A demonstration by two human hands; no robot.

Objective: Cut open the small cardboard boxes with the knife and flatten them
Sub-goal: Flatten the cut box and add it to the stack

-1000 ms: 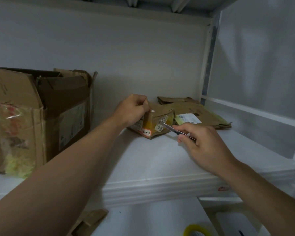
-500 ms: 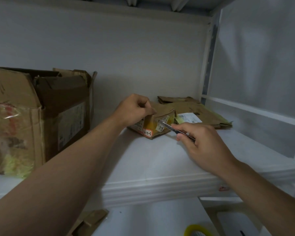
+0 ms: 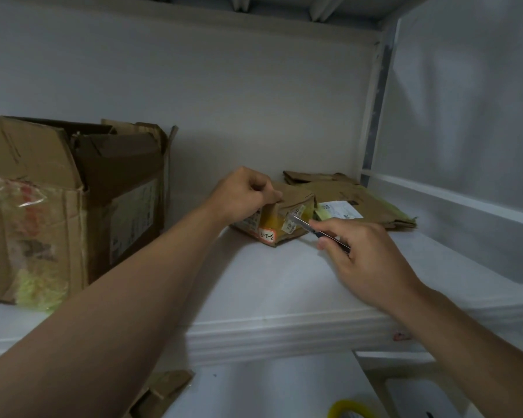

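Little has moved: left hand [image 3: 243,194] still pinches the small yellow-taped brown cardboard box [image 3: 271,219] on the white shelf [image 3: 284,282], right hand [image 3: 372,260] holds the slim metal knife [image 3: 305,225] at its tape, so cutting seems barely begun.

Left grip [image 3: 242,194] slightly farther right along the small box [image 3: 296,203] top, nearer the knife [image 3: 306,225]

- A small cardboard box [image 3: 287,220] is pinched at its top flap by the left hand [image 3: 245,193] on a white shelf [image 3: 284,285].
- A knife [image 3: 304,223] is gripped in the right hand [image 3: 366,260], with its blade tip laid against the box's labelled side.
- Flattened cardboard [image 3: 363,197] is piled just behind the box, to the right.
- A large open carton [image 3: 58,206] is set well apart at the left.
- A yellow roll [image 3: 346,407] is partly seen below the shelf.
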